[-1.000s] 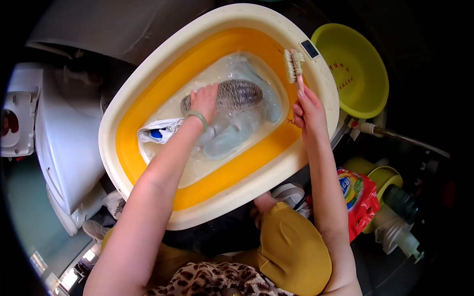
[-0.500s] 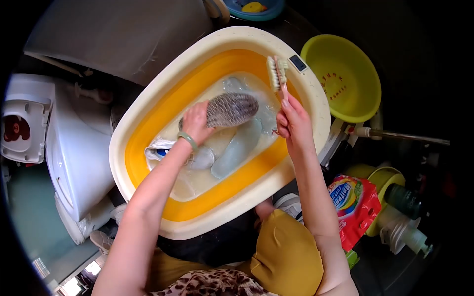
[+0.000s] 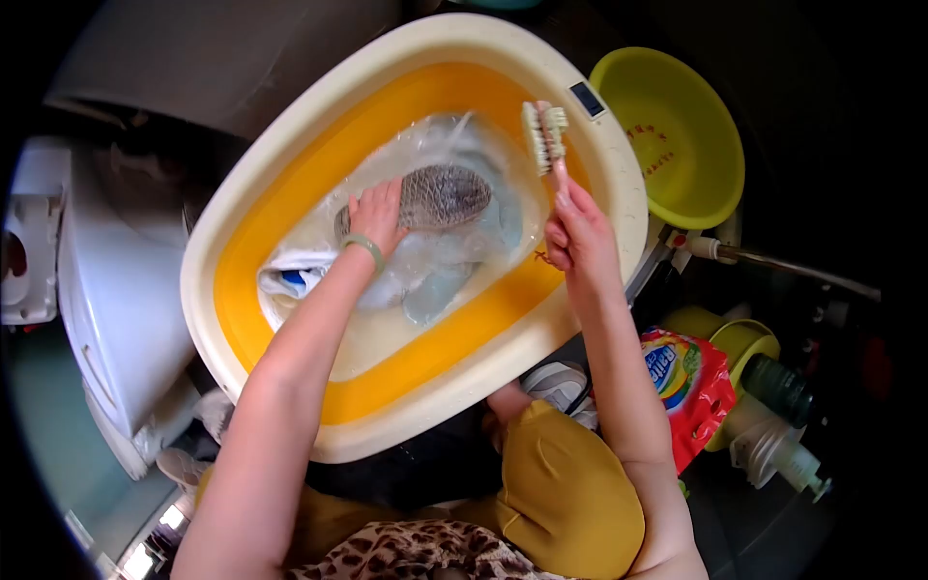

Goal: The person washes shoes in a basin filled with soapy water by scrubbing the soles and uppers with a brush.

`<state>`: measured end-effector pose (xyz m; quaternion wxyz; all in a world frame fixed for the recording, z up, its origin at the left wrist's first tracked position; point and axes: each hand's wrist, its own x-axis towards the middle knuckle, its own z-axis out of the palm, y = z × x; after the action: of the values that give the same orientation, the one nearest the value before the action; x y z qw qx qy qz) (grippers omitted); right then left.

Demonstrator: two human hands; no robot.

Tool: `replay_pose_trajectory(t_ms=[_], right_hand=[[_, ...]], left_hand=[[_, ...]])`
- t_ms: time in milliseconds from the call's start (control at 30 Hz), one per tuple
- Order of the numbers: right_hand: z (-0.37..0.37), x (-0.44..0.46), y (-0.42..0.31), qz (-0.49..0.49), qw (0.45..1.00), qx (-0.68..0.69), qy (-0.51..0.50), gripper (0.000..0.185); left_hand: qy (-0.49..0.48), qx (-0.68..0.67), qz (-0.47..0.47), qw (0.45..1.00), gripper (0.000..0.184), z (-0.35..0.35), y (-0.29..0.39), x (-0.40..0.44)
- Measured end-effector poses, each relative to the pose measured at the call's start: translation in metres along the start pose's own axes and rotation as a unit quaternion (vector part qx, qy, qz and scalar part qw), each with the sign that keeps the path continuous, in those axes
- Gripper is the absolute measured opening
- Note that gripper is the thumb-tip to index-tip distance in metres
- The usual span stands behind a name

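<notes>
A shoe (image 3: 445,196) lies sole up in soapy water, its grey patterned sole facing me. My left hand (image 3: 377,215), with a pale green bangle at the wrist, grips the shoe around its nearer half. Raised above the right side of the tub, my right hand (image 3: 580,232) is closed on the pink handle of a scrub brush (image 3: 546,135) with pale bristles on two sides. Below the shoe, a light blue insole (image 3: 437,295) is partly under water. White fabric or a shoe part with a blue patch (image 3: 295,277) sits at the tub's left end.
The cream and orange tub (image 3: 232,174) fills the middle. A yellow-green basin (image 3: 696,145) stands at upper right, with a metal pipe (image 3: 802,271) below it. A red detergent bag (image 3: 691,387) and several bottles lie at right. A white toilet (image 3: 116,300) is at left.
My left hand has pushed the shoe lower and slightly left, and the water around it is stirred up and splashing. The brush stays raised in my right hand. The view has shifted a little.
</notes>
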<state>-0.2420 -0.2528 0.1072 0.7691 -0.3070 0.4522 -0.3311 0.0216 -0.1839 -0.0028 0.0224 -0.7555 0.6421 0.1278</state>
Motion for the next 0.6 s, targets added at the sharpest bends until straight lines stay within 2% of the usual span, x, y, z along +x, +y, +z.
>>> replay_pose_trajectory(t_ms=[100,133,167,233,267,333,467,567,600], right_hand=[[0.003,-0.005,-0.008,0.005,0.999,-0.014,0.035,0.037],[0.002,-0.006,-0.011,0.006,1.000,-0.014,0.027,0.037],[0.002,-0.006,-0.016,-0.005,1.000,-0.012,0.019,0.036],[0.006,-0.005,-0.018,-0.021,1.000,-0.007,0.018,0.036],[0.009,-0.006,-0.018,-0.026,0.999,0.004,0.022,0.036],[0.017,-0.009,-0.020,-0.041,0.999,0.017,0.009,0.035],[0.019,-0.007,-0.011,-0.045,0.997,0.065,0.004,0.035],[0.016,-0.002,-0.006,-0.040,0.995,0.088,0.008,0.032],[0.015,-0.002,-0.007,-0.035,0.995,0.097,0.002,0.030]], left_hand=[[-0.016,0.011,-0.020,1.000,0.074,0.004,0.002,0.002],[-0.009,0.045,-0.018,0.999,0.084,0.013,-0.002,0.004],[-0.004,0.042,-0.022,0.999,0.084,0.015,-0.001,0.003],[-0.022,0.012,-0.030,0.999,0.070,0.007,0.003,0.007],[-0.009,0.016,-0.027,0.999,0.070,0.001,0.004,0.010],[-0.065,-0.005,-0.033,0.997,0.070,-0.013,0.009,0.009],[-0.094,-0.020,-0.016,0.995,0.067,-0.032,0.001,0.005],[0.019,-0.156,-0.024,0.987,0.066,-0.047,-0.014,0.017],[0.013,-0.112,0.016,0.994,0.064,-0.066,-0.005,0.015]])
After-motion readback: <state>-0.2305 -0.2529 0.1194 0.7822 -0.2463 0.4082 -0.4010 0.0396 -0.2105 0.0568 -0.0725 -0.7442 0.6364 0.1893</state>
